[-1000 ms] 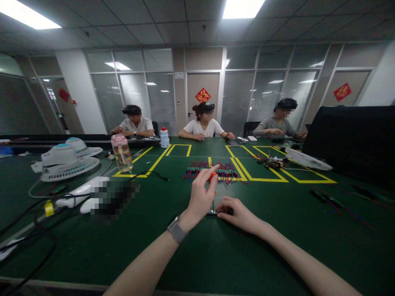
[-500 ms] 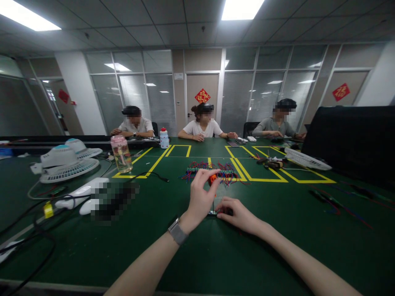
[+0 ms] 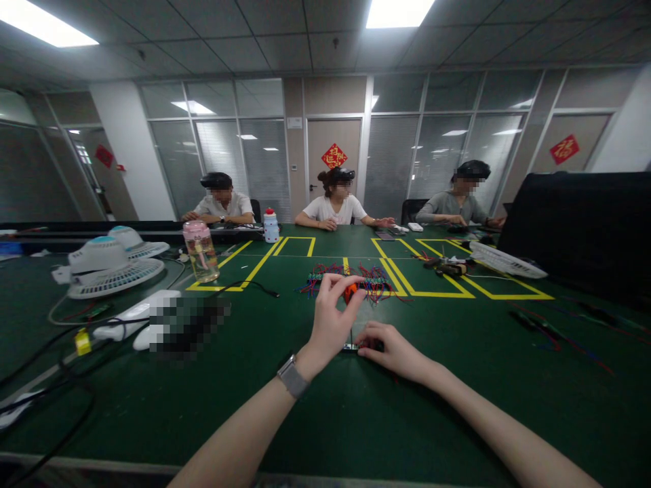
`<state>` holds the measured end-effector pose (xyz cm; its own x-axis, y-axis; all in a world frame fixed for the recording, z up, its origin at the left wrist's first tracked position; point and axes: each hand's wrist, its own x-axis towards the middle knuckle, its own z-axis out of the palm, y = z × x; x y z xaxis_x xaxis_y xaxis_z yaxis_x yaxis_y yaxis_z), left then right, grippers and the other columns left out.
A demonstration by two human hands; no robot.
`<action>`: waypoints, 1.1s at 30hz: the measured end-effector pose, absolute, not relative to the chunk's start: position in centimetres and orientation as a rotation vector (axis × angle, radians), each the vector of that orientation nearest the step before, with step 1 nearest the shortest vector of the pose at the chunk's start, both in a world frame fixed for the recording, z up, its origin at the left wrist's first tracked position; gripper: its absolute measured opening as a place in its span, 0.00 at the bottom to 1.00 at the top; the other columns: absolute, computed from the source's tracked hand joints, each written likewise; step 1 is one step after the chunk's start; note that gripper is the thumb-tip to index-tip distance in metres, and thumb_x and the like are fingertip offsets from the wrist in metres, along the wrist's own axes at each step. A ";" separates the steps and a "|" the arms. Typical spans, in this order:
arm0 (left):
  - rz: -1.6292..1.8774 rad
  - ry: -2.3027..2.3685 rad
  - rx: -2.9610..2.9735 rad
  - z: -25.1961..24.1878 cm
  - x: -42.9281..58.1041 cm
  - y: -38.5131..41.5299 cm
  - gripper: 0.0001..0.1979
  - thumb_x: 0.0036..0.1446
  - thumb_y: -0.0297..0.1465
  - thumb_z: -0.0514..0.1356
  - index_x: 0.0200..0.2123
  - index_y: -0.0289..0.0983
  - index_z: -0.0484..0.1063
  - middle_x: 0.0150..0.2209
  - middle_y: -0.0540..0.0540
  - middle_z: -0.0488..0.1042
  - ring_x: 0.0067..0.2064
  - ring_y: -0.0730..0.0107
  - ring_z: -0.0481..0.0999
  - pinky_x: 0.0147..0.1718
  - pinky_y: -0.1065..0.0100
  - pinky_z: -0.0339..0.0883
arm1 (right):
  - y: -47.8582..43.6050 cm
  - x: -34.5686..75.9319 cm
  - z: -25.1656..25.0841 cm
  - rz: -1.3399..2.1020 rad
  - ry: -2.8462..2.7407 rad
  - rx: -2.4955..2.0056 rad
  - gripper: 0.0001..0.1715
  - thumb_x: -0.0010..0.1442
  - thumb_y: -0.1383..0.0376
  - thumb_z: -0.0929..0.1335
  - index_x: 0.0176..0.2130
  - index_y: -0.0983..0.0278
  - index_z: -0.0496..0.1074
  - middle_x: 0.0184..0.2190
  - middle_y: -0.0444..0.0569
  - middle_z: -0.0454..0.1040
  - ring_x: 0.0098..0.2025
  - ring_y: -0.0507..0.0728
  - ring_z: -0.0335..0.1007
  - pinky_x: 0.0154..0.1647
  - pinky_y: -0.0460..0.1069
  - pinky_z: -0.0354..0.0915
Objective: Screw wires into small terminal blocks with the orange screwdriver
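Note:
My left hand (image 3: 330,322) pinches the orange handle of a small screwdriver (image 3: 350,294), held upright with its thin shaft pointing down. The tip meets a small dark part (image 3: 350,348) lying on the green table (image 3: 356,413). My right hand (image 3: 389,349) rests on the table and presses its fingertips on that part from the right. A metal watch sits on my left wrist. Just beyond my hands lies a heap of red, blue and green wired pieces (image 3: 350,279).
At the left stand two white desk fans (image 3: 109,261), a pink-capped bottle (image 3: 201,251), white devices and black cables. Yellow tape boxes mark the table. A white keyboard (image 3: 506,261) and a black screen (image 3: 580,230) are at the right. Three people sit at the far side.
My left fingers have shifted around the screwdriver handle, the forefinger curling in from stretched out. My right hand stays on the small part.

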<state>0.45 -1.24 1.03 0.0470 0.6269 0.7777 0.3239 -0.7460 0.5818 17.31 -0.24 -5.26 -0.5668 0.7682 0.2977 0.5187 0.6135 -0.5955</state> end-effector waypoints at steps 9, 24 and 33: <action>1.774 0.961 2.084 1.0 0.5 -1.2 0.11 0.60 0.30 0.57 0.45 0.40 0.73 0.39 0.47 0.70 0.41 0.69 0.71 0.43 0.67 0.65 | -0.2 17.3 -5.3 0.583 -2.308 -1.009 0.06 0.57 0.66 0.68 0.37 0.64 0.75 0.32 0.47 0.70 0.31 0.52 0.67 0.33 0.47 0.64; 1.780 0.949 2.120 1.2 0.4 -1.3 0.11 0.62 0.31 0.54 0.46 0.41 0.73 0.41 0.46 0.70 0.43 0.68 0.70 0.45 0.66 0.65 | -0.1 17.4 -5.4 0.539 -2.315 -0.990 0.07 0.56 0.65 0.69 0.37 0.64 0.76 0.31 0.47 0.70 0.31 0.52 0.67 0.32 0.47 0.65; 1.806 1.003 2.113 1.3 0.3 -1.1 0.10 0.58 0.32 0.58 0.42 0.39 0.74 0.39 0.46 0.70 0.42 0.69 0.71 0.44 0.66 0.65 | -0.1 17.4 -5.5 0.516 -2.311 -0.982 0.08 0.56 0.65 0.69 0.38 0.64 0.76 0.31 0.46 0.70 0.31 0.52 0.67 0.32 0.46 0.64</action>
